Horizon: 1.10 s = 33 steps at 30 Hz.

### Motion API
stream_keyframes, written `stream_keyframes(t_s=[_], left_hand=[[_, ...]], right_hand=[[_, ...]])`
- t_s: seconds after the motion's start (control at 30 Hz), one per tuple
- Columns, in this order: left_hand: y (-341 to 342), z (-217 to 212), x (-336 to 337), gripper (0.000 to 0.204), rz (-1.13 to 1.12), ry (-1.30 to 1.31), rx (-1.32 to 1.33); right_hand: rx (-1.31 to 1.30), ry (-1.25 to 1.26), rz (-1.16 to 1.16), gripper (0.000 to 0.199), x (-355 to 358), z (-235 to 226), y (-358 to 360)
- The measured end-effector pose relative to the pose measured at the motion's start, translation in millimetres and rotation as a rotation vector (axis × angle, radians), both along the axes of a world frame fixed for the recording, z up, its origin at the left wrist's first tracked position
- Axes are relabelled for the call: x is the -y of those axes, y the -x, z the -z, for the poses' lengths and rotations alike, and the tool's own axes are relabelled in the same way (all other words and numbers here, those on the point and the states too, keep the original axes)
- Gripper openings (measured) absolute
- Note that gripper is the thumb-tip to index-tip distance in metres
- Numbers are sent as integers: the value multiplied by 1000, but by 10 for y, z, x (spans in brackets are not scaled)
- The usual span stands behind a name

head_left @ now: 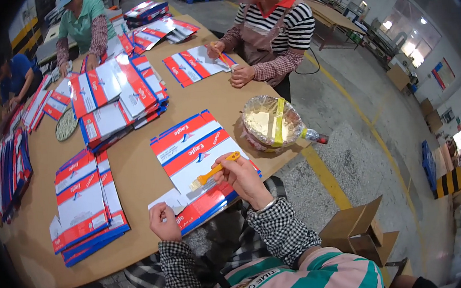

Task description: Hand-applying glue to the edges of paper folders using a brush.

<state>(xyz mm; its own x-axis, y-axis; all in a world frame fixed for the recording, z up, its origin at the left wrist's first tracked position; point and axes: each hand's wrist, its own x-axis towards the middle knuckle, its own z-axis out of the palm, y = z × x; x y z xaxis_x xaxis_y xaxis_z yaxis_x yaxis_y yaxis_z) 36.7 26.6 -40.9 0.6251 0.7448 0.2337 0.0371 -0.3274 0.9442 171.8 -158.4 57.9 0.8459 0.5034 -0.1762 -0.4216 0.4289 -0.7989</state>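
My right hand [243, 180] holds a paste brush [211, 173] with a yellow-orange handle. Its pale, paste-covered bristles are just over a flat printed carton sheet [187, 148] in red, white and blue at the table's near edge. At that sheet's near left corner, my left hand [164, 222] is closed with curled fingers on a small white flap [169, 201]; the fingertips are partly hidden. Right of the sheet, by the table's edge, is a plastic-lined bowl [249, 137] of cream-coloured paste, with yellow tape stretched across it.
Stacks of folded cartons [82, 206] lie left on the brown table [135, 180], with a taller pile [116, 93] behind. Across the table, a co-worker in stripes [278, 35] brushes another sheet [193, 65]. Other people work at far left. An opened cardboard box [353, 229] is on the floor at right.
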Motion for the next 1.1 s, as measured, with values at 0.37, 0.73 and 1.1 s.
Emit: stream_keyframes(t_s=[0.37,0.73,1.1], left_hand=[[-9,-112,36,9,-37,-172,70],[-19,-62,65,5,-56,-58,28],[-24,-93,74,5,-50,-52,32]], right_hand=[[133,167,50,20,-219,-3,-91],[176,329,-96,19,-411,239,20],[248,386,-119,18,-455,228,57]])
